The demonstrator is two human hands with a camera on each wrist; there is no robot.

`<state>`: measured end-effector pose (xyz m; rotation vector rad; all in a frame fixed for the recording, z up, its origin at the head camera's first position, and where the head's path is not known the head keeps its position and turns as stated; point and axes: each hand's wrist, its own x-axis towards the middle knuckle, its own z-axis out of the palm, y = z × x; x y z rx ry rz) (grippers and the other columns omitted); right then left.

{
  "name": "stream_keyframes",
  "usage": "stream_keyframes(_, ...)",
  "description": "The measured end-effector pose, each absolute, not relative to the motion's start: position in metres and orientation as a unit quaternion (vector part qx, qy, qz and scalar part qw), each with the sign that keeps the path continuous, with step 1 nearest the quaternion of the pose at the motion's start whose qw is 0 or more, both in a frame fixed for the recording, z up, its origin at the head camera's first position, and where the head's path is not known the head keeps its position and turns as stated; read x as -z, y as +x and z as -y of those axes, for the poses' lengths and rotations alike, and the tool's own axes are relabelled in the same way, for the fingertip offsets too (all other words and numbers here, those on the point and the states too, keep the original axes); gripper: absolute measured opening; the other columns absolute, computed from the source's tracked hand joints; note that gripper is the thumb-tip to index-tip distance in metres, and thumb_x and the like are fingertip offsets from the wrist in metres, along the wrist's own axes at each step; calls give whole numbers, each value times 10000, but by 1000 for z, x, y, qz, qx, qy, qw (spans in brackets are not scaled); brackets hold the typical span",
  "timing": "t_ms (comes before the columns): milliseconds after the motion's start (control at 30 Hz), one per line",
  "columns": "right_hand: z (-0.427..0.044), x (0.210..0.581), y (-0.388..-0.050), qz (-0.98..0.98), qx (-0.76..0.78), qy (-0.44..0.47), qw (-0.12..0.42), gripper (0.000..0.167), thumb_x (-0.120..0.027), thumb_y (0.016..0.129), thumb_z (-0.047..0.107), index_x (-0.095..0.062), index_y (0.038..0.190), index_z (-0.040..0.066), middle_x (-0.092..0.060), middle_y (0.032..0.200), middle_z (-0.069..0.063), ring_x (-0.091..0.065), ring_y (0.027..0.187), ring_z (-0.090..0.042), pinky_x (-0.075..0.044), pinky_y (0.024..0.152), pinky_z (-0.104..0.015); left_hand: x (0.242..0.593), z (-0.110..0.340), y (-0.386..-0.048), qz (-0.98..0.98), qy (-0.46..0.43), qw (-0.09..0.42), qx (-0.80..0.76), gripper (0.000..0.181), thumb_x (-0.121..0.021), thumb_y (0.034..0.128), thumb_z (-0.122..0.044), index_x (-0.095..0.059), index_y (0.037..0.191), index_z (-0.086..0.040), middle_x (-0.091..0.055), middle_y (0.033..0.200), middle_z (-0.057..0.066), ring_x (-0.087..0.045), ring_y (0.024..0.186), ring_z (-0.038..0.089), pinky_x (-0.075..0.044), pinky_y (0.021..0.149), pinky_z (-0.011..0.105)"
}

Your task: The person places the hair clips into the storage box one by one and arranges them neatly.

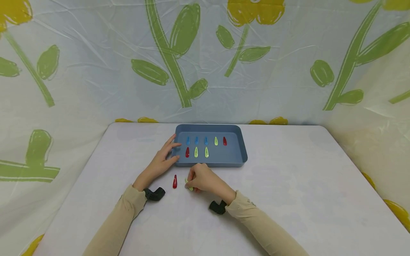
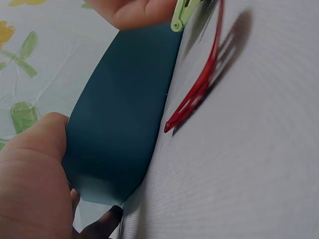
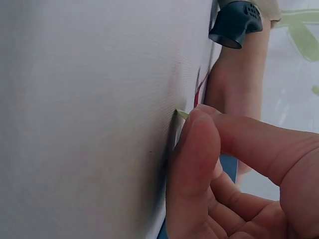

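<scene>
My right hand [image 1: 205, 177] pinches a light green snap hair clip [image 1: 189, 185] between thumb and fingertips, just above or at the table in front of the tray. In the right wrist view only the green clip's tip [image 3: 181, 113] shows beyond the fingers. A red snap hair clip [image 1: 174, 181] lies on the table to its left. My left hand [image 1: 161, 158] rests on the left side of the blue-grey tray [image 1: 241, 145], its fingers spread and fairly straight over the rim. Inside the tray, blue clips [image 1: 196, 140], green clips [image 1: 196, 152] and red clips [image 1: 187, 152] lie in two rows.
The tray stands near the back edge of the white table [image 1: 288, 185]. A floral curtain [image 1: 105, 64] hangs behind and beside the table. Black wrist devices [image 1: 155, 194] sit at both sleeve cuffs.
</scene>
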<state>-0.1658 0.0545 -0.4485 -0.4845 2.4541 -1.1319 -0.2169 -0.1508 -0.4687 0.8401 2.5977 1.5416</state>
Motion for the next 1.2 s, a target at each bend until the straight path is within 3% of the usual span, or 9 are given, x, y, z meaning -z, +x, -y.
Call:
stream_keyframes(500,-63,434,-171,-856,438,-190,196,162,-779,855,88,-655,758,51,-631,585,-39,-613,490,-149,-514,498,-256,469,151,-219,-827,266,8,-496,450,-591,960,-1,-478,1388,85,-124,1631,220,-138,1491,389,-282,1128,574)
stream_keyframes(1000,-80,413,-181,-851,474,-180,138,140,-765,868,93,-651,810,36,-632,635,-36,-607,510,-159,-574,559,-390,468,151,-219,-823,269,4,-500,452,-585,954,18,-477,1387,93,-125,1625,236,-143,1485,410,-272,1125,595)
stream_keyframes(1200,-89,409,-186,-843,494,-184,106,134,-737,888,79,-631,829,22,-619,666,-45,-591,508,-156,-562,549,-409,485,153,-229,-823,274,-6,-497,457,-593,951,8,-482,1390,69,-116,1635,206,-141,1490,390,-273,1118,607)
